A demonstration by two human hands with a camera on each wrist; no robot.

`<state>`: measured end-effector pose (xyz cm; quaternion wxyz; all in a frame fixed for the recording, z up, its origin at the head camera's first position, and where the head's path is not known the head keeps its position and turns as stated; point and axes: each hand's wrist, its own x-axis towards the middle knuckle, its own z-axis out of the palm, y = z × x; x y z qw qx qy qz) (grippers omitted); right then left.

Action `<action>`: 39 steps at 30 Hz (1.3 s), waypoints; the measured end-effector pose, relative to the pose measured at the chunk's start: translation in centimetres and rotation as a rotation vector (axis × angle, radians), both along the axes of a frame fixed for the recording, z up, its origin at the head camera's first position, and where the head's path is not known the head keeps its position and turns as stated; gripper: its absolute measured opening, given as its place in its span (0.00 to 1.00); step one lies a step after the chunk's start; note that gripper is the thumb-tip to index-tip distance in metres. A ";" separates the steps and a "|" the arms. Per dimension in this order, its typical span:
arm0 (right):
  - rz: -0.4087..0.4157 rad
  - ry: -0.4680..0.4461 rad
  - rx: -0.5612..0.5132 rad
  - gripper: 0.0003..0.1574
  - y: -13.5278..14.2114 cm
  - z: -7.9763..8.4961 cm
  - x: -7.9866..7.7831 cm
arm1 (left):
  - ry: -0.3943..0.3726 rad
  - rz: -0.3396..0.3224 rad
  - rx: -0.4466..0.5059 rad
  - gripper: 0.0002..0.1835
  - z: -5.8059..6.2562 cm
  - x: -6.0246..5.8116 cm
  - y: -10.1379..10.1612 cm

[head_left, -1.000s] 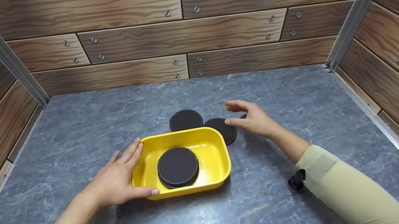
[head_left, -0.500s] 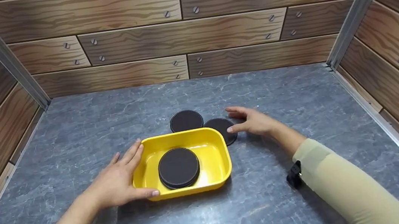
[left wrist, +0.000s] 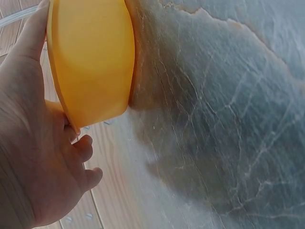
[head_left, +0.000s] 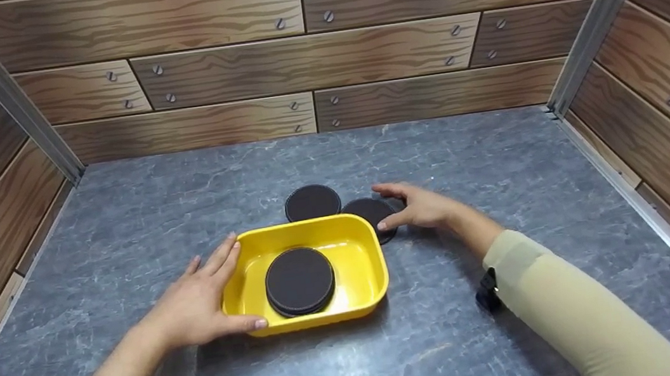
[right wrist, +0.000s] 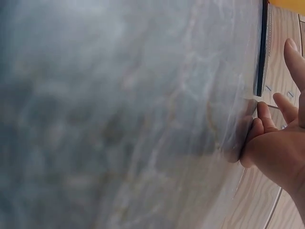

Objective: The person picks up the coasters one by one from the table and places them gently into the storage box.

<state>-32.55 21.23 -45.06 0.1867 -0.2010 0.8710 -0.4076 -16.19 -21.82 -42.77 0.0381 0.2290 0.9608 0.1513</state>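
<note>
A yellow plastic tub (head_left: 353, 259) sits on the table with a short stack of black round coasters (head_left: 299, 280) inside. My left hand (head_left: 193, 307) holds its left end, thumb over the near rim and fingers at the far-left corner; the left wrist view shows the tub's outer wall (left wrist: 95, 62) beside the palm. Behind the tub lie two more flat coasters. The right one (head_left: 363, 211) is partly hidden by the tub and by my right hand (head_left: 426, 205), whose thumb reaches over its edge with the fingers spread beyond. The left one (head_left: 312, 201) lies apart from both hands.
Grey marbled tabletop (head_left: 181, 187) surrounds the tub. Wood-plank-patterned walls (head_left: 307, 63) enclose the back and both sides, with metal strips at the corners. Each forearm wears a pale green sleeve (head_left: 579, 305) and a black wrist device (head_left: 488, 290).
My right hand has come lower and slightly left, its thumb now over the right coaster's edge. The left hand, tub and coasters stay in place.
</note>
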 end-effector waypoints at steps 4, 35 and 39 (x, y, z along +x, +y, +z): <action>-0.005 -0.003 0.030 0.59 -0.2 0.0 0.0 | -0.006 0.004 -0.003 0.73 0.0 -0.1 0.0; -0.021 0.055 0.180 0.62 -0.7 -0.1 0.4 | -0.023 0.010 0.003 0.73 0.1 -0.1 0.1; -0.013 0.069 0.194 0.60 -1.0 0.0 0.4 | -0.011 0.008 0.009 0.72 0.1 0.0 0.0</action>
